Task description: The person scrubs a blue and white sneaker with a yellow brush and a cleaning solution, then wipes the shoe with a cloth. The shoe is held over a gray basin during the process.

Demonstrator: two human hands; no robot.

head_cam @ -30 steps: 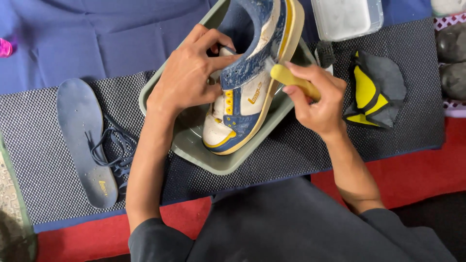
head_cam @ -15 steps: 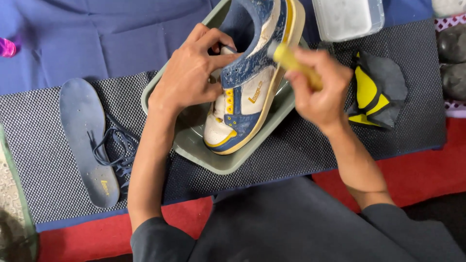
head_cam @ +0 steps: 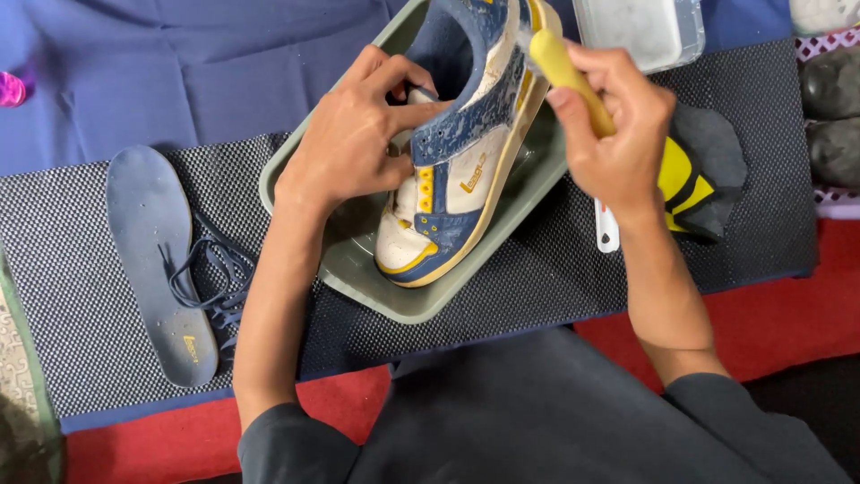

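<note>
The sneaker (head_cam: pixel 457 170), blue, white and yellow and covered with foam, is lying on its side inside a grey-green tray (head_cam: pixel 358 269), probably so that the dirty water is staying in the tray and not running onto the mat. The left hand (head_cam: pixel 354 148) is gripping the shoe at its opening, with the fingers going over the tongue, and this is keeping the shoe steady and is turning its side toward the brush. The right hand (head_cam: pixel 618 134) is closed around the yellow handle of a brush (head_cam: pixel 560 63), and the brush head is pressing on the sole edge near the heel, just above this hand.

Under the right hand, a dark cloth with yellow stripes (head_cam: pixel 703 170) is lying on the black mesh mat (head_cam: pixel 90 269), and a small white tool (head_cam: pixel 606 229) is partly hidden beside the wrist. Above this hand, a clear plastic container (head_cam: pixel 640 31) is standing near the tray. Well apart to the left of the left arm, the blue insole (head_cam: pixel 161 260) and the dark laces (head_cam: pixel 210 278) are lying together on the mat, taken out so the shoe is open for washing.
</note>
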